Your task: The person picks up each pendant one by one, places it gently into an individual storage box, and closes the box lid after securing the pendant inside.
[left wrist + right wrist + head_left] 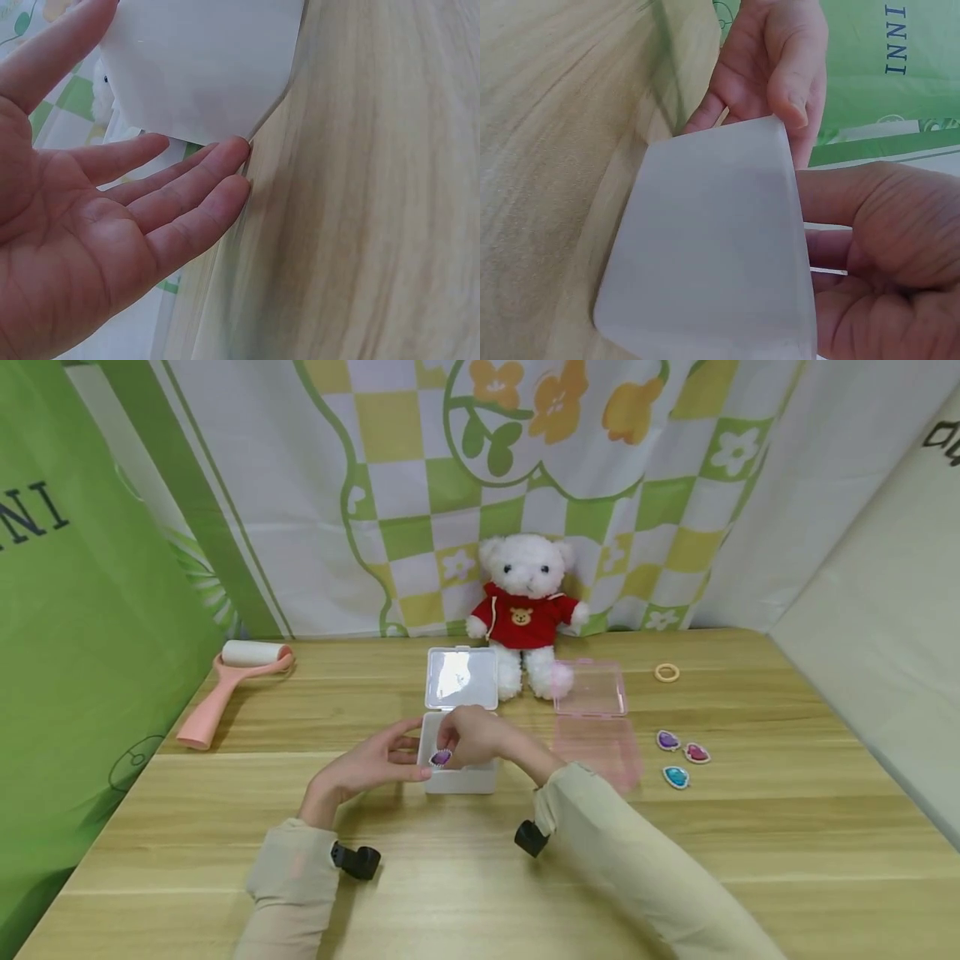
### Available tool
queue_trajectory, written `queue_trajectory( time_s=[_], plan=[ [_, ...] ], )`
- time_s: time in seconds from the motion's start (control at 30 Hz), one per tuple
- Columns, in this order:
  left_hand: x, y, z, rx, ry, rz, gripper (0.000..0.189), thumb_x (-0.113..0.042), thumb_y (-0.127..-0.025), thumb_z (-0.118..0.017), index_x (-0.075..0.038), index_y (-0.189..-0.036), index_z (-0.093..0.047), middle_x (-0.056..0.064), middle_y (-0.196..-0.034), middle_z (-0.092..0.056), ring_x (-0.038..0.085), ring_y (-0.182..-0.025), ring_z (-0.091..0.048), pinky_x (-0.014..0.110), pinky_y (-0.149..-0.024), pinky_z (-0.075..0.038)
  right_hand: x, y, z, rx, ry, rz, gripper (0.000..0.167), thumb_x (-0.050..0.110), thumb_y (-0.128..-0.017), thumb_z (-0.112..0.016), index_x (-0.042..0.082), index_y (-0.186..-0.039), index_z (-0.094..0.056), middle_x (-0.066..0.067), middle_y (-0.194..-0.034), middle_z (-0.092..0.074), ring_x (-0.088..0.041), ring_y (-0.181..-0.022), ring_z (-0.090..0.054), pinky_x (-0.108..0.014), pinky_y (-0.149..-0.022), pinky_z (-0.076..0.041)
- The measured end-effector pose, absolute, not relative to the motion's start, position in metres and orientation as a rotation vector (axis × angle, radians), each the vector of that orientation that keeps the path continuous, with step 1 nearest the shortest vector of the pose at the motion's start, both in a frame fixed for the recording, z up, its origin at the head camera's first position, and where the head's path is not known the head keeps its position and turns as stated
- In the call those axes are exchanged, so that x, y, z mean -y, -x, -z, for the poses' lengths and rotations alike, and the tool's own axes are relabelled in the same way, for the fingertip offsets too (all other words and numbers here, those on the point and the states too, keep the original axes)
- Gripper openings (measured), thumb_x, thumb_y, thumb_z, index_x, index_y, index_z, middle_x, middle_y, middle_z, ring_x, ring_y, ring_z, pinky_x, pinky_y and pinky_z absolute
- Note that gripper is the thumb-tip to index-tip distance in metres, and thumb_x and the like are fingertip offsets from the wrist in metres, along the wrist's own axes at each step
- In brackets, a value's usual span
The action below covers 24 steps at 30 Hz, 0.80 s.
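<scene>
My right hand (472, 735) reaches over the white box (461, 781), whose clear lid (462, 678) stands open at the back. It pinches a purple gem charm (441, 758) with a pale beaded rim at its fingertips, inside the box near the left front. In the right wrist view, the box wall (712, 232) hides those fingertips and the charm. At the box's left side is my left hand (378, 756), its fingers mostly straight and its thumb by the front left corner. The left wrist view shows fingertips (229, 154) right at the box's lower edge.
A pink clear box (600, 756) lies open to the right. Beyond it are purple (668, 741), pink (697, 753) and blue (676, 777) gem charms and a tan ring (667, 672). A white teddy bear (525, 610) sits behind; a lint roller (225, 689) lies far left.
</scene>
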<state>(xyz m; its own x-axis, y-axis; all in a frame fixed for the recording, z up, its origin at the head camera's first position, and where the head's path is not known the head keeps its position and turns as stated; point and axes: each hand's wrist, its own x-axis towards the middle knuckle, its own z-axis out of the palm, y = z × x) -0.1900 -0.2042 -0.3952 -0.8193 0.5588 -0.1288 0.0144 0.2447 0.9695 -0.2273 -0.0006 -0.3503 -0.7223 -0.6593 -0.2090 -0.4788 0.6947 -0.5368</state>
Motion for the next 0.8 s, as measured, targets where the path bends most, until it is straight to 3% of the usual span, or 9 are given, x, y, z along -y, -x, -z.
queue_trajectory(
  time_s=[0.4, 0.8],
  plan=[
    [0.203, 0.190, 0.393, -2.049, -0.491, -1.609, 0.086, -0.016, -0.086, -0.072, -0.003, -0.151, -0.018, 0.032, -0.141, -0.037, 0.045, -0.128, -0.042, 0.049, -0.099, -0.042, 0.014, 0.234, 0.359, -2.458, 0.881, 0.513, 0.004, 0.008, -0.078, -0.074, 0.008, -0.082, -0.072, 0.007, -0.068, -0.057, -0.009, -0.067, -0.051, -0.020, -0.060, -0.040],
    [0.203, 0.190, 0.393, -2.052, -0.459, -1.602, 0.089, -0.019, -0.086, -0.074, -0.003, -0.152, -0.016, 0.032, -0.142, -0.036, 0.044, -0.129, -0.041, 0.049, -0.100, -0.041, 0.022, 0.233, 0.368, -2.512, 0.873, 0.443, 0.013, 0.001, -0.076, -0.065, 0.013, -0.076, -0.071, 0.001, -0.077, -0.065, -0.012, -0.069, -0.050, -0.023, -0.062, -0.041]
  ],
)
